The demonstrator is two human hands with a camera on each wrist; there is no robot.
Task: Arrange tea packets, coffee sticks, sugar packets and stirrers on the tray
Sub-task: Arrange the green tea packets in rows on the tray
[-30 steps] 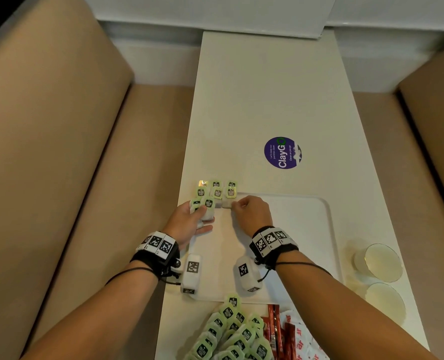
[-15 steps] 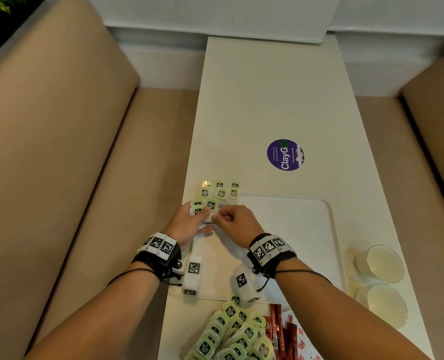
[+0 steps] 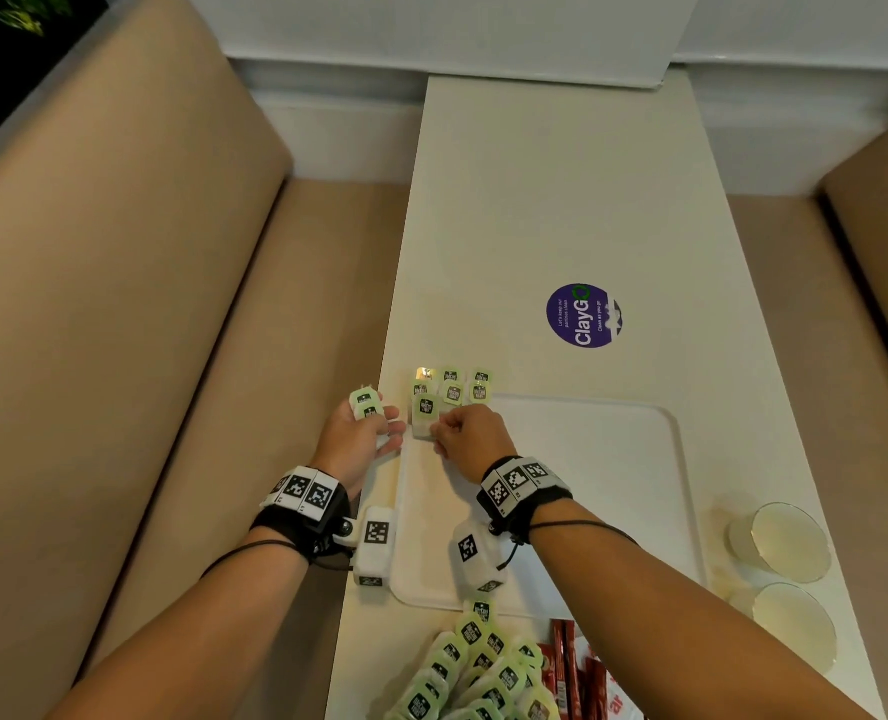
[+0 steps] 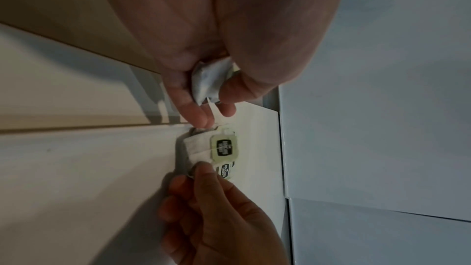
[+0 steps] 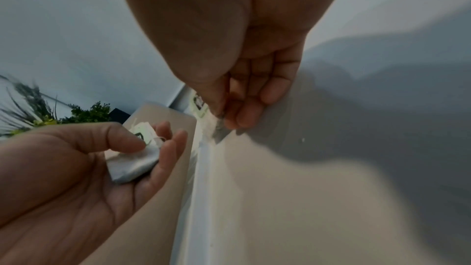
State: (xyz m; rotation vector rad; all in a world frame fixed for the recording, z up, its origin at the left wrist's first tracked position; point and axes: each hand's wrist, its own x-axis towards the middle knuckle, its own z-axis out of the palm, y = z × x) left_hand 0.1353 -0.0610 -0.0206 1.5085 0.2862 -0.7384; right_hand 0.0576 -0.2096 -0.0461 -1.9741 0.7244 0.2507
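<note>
A white tray (image 3: 613, 459) lies on the white table. Several tea packets with green tags (image 3: 452, 387) sit in rows at its far left corner. My right hand (image 3: 462, 433) pinches the near end of one tea packet (image 3: 425, 415) there; the same packet (image 4: 216, 146) shows in the left wrist view, and its white end (image 5: 211, 128) in the right wrist view. My left hand (image 3: 363, 433), just left of the tray, holds a small stack of tea packets (image 3: 366, 405) between thumb and fingers (image 5: 137, 142). A heap of tea packets (image 3: 478, 667) lies at the near table edge.
Red coffee sticks (image 3: 566, 667) lie beside the heap, with white packets printed in red under my right arm. Two glass cups (image 3: 790, 543) stand right of the tray. A purple round sticker (image 3: 584, 315) is farther up the table. Beige benches flank it.
My right hand took a tea packet from the left hand's stack and brought it down at the tray's far left corner. The left hand drew slightly left with the remaining packets.
</note>
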